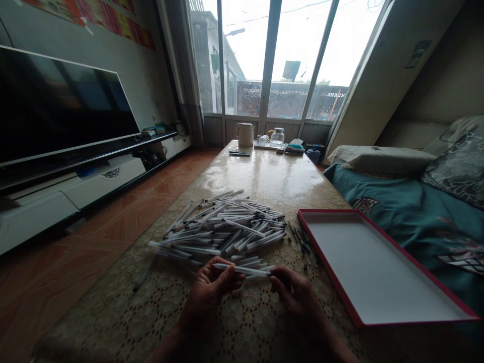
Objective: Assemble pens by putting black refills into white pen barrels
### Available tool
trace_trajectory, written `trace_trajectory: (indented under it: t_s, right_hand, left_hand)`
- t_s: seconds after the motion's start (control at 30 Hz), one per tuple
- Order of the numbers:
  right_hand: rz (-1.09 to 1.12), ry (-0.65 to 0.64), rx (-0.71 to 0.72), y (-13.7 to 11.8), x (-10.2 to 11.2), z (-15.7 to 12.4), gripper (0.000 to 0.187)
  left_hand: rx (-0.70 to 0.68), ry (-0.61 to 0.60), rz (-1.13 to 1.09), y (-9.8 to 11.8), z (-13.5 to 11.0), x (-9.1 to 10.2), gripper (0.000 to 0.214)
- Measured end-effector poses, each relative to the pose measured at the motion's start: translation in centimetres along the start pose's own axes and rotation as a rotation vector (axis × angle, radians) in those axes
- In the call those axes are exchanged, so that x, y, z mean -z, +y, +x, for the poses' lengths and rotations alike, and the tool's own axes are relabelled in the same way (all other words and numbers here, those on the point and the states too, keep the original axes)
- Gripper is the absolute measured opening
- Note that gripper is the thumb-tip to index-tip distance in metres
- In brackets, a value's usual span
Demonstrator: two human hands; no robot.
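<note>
Between my two hands a whitish pen barrel [251,270] is held level above the near part of the table. My left hand [214,285] pinches its left end between thumb and fingers. At the right end, the fingers of my right hand [293,287] are closed around the tip. Just beyond lies a heap of similar translucent pen barrels [230,224], many with dark ends. To the right of the heap are small black pen parts [300,239], loosely scattered. A single dark-tipped piece [143,275] lies to the left of my left hand.
A red-rimmed box lid [357,322] with a white inside lies at the table's right. On the far end of the patterned table [242,327] stand a beige jug [245,135], a glass pot [277,137] and a tissue pack [295,146]. A bed or sofa [385,201] borders the right side.
</note>
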State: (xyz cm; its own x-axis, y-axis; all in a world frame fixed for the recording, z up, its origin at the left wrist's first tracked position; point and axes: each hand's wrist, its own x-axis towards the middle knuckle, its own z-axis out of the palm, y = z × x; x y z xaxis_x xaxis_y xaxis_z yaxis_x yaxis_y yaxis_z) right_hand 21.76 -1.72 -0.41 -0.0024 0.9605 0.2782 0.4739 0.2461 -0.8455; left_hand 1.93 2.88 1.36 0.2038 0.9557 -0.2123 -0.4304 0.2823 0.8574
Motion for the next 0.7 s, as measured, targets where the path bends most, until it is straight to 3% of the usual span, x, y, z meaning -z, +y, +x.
trace_trajectory:
  t_s: [0.1,0.23,0.37,0.47,0.57,0.7]
  right_hand:
    - [-0.005,0.003,-0.019,-0.03,0.07,0.08,0.026]
    - [-0.057,-0.007,0.036,0.14,0.09,0.17,0.040]
    - [-0.044,0.042,0.024,0.03,0.12,0.10,0.027]
    - [-0.025,0.025,0.014,-0.01,0.11,0.07,0.026]
    - [-0.048,-0.003,0.033,0.14,0.00,0.09,0.038]
    - [-0.038,0.023,-0.001,0.06,-0.11,0.12,0.028]
  left_hand:
    - [0.000,-0.006,0.004,-0.01,0.01,0.00,0.027]
    - [-0.011,0.004,0.017,-0.14,-0.01,-0.01,0.028]
    - [-0.010,0.009,0.014,-0.22,-0.01,-0.02,0.028]
    - [-0.013,0.008,0.012,-0.17,-0.04,-0.09,0.028]
    - [-0.015,0.003,0.011,-0.14,-0.06,-0.17,0.028]
    - [-0.004,0.006,0.011,-0.22,-0.01,-0.12,0.029]
